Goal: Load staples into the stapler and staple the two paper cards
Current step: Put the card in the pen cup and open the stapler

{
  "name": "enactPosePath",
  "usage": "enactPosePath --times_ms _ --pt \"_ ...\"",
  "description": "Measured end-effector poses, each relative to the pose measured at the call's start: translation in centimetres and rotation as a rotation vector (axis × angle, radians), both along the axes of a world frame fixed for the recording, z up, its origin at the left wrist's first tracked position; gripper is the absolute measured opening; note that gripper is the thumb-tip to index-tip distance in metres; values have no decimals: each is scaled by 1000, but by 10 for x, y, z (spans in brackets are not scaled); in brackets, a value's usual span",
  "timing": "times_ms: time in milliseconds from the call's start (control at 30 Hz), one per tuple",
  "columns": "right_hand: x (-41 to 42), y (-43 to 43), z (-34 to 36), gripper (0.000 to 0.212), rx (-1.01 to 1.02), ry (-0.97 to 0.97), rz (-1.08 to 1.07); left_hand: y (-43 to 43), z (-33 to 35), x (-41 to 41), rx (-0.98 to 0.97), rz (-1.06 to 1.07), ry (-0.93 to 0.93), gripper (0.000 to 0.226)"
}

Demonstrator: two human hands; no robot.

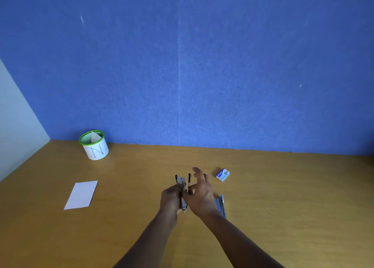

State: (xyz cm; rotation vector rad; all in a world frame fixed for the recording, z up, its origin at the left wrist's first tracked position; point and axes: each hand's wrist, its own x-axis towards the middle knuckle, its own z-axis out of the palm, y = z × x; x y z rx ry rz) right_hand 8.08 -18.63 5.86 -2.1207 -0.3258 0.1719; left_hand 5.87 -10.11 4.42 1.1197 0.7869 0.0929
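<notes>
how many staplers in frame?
2. One open stapler gripped in the left hand, right hand touching it; a blue stapler lies on the table beside the right wrist. None apparently hidden.

Left grip, right grip bare (forearms too)

You work from a single view, the camera worn on your head. It faces forward and tilts down only partly, so the blue wall fills more than the upper half and the wooden table lies across the lower part. Your left hand and right hand appear low and central, at arm's reach, with both forearms entering from the bottom edge. The wide lens bends the table's far edge.
</notes>
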Motion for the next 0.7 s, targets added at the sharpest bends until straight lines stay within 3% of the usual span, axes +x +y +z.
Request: enactPosePath --times_ms 300,467,700 --pt "-4 28 10 43 -101 87 18 20 7 -18 -79 -17 -38 35" --pt "-6 40 15 26 -77 103 19 29 6 -22 -3 -56 -52 41" --pt "-8 48 21 23 -94 108 6 30 9 -21 139 -62 -73 47"
